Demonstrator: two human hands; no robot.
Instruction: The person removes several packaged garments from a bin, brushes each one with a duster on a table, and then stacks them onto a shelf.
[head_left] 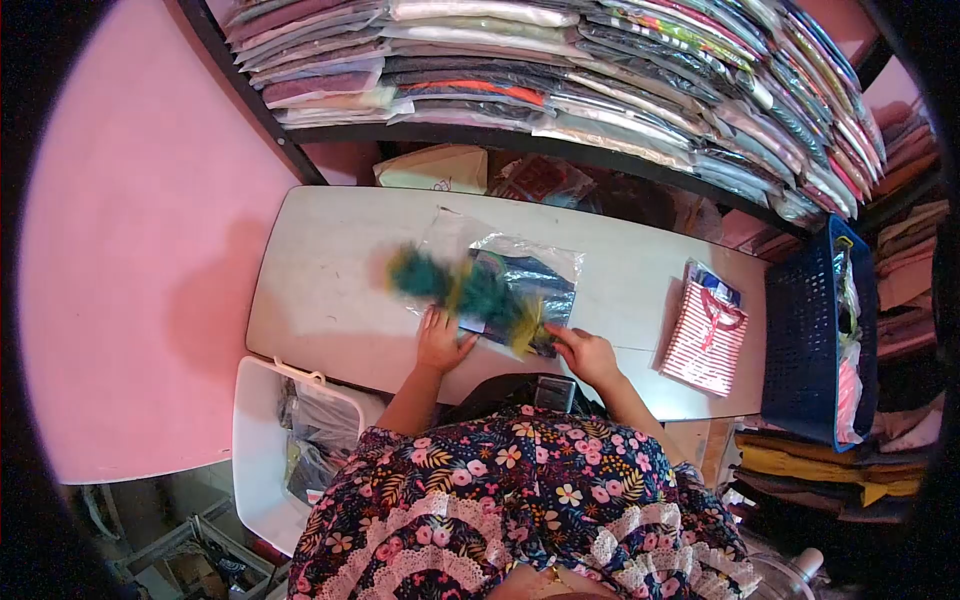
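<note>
A clear plastic bag with a dark folded garment (pixel 520 290) lies in the middle of the white table (pixel 330 260). A green and yellow blurred patch (pixel 470 290) covers part of the bag. My left hand (pixel 441 342) rests flat on the table at the bag's near left edge, fingers spread. My right hand (pixel 585 353) presses on the bag's near right corner. Whether either hand grips the bag is unclear; both touch it.
A red-and-white striped packed garment (pixel 705 340) lies at the table's right. A blue basket (pixel 805 340) stands to the right of it, a white bin (pixel 262 440) with bags at the near left. Shelves of packed clothes (pixel 600 90) fill the back.
</note>
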